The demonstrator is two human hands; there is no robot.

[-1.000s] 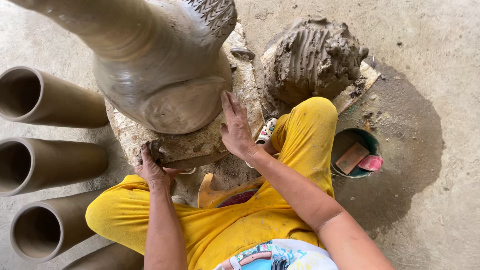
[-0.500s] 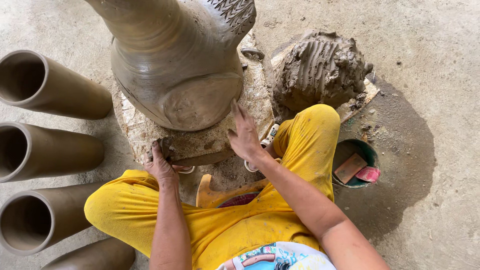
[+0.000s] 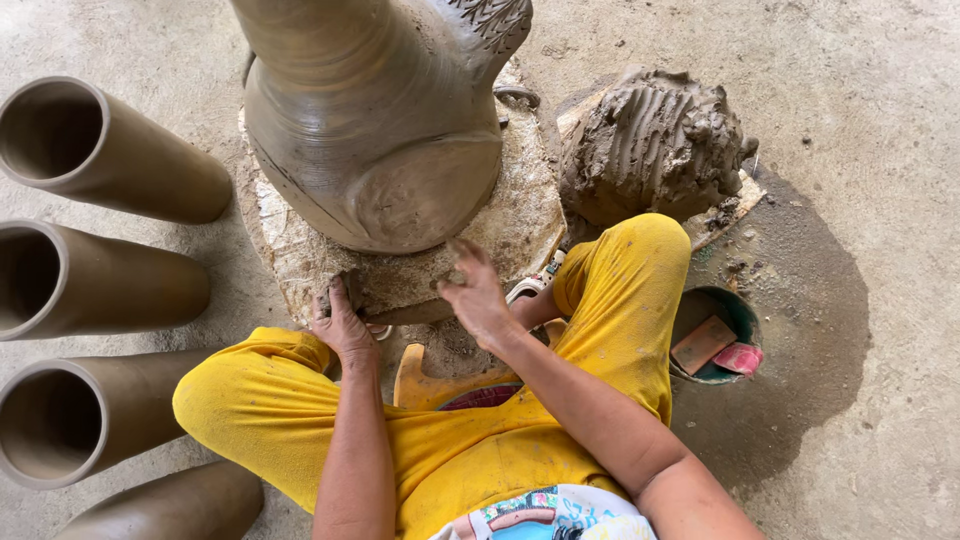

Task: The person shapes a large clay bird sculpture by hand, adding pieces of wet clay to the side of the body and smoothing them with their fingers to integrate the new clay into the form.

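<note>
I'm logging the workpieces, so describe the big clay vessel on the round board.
The large clay vessel is grey-brown wet-looking clay with faint horizontal ridges, a bulging lower body, a smoothed patch facing the person and a scored flange at upper right. It stands on the round board; its top is out of frame. The right hand hovers near its base; the left hand grips the board's edge.

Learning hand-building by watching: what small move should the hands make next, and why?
Probably lay the right hand back against the big clay vessel: it hovers just off the base while the left hand grips the round board's edge.
</note>
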